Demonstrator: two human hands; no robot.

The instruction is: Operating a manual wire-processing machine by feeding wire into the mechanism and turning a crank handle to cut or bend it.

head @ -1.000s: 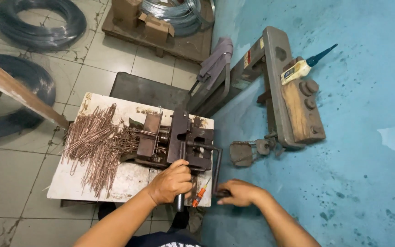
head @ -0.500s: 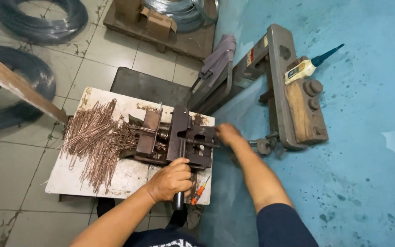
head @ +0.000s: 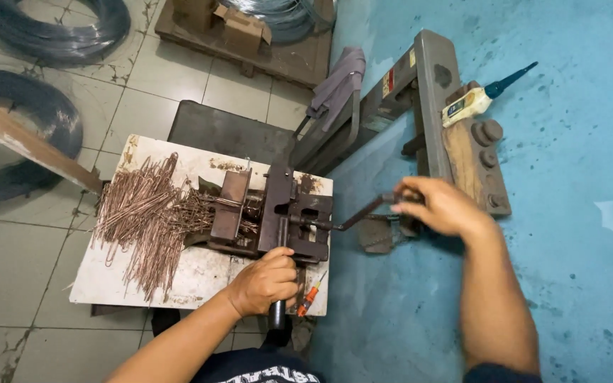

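Note:
A rusty hand-cranked wire-bending jig (head: 271, 213) is bolted on a worn white board (head: 108, 284). My left hand (head: 264, 282) grips a dark upright lever handle (head: 278, 315) at the jig's near side. My right hand (head: 438, 207) is closed around the end of the crank handle (head: 363, 211), which sticks out to the jig's right over the blue floor. A heap of copper-coloured bent wire pieces (head: 147, 220) lies on the board left of the jig.
An orange screwdriver (head: 311, 294) lies by my left hand. A grey metal frame (head: 427, 92) with a wooden block and a squeeze bottle (head: 470, 103) stands behind my right hand. Dark wire coils (head: 58, 35) lie on the tiled floor far left. A wooden plank (head: 23, 138) slants in at left.
My right hand swung the crank from low near the board's front corner up and out to the right. My left hand has stayed on the lever.

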